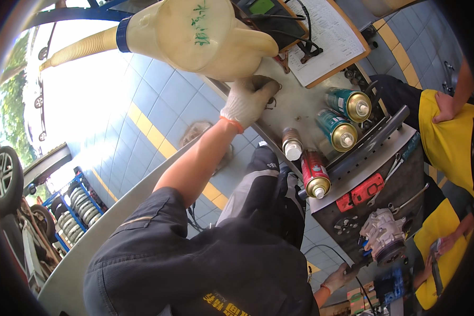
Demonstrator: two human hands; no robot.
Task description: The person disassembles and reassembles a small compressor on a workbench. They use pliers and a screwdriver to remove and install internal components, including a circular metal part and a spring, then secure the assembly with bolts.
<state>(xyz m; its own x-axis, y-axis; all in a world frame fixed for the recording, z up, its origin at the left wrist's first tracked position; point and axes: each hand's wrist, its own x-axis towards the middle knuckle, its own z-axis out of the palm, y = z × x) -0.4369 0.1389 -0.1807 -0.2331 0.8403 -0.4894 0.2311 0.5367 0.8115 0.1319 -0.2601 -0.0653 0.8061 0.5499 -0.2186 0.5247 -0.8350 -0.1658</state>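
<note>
My left hand [246, 102], in a white knit glove with an orange cuff, rests at the near left edge of the metal cart top [292, 84]. Its fingers are curled in; what they hold, if anything, is hidden. Just beyond it lies a large cream plastic jug [192, 39] with a blue collar and a ribbed spout. Small dark rings or clips [271, 102] lie by the fingertips. At the lower right, my right hand [338, 277], gloved too, is closed around a dark handle-like object [359, 265], its kind unclear, beside a thin black hose [329, 247].
On the cart stand teal spray cans [338, 131], a red can [315, 176], a brown bottle [292, 145] and a clipboard [326, 42]. A second surface holds a red case [359, 192], wrenches [387, 176] and a compressor [382, 234]. People in yellow [447, 137] are at right.
</note>
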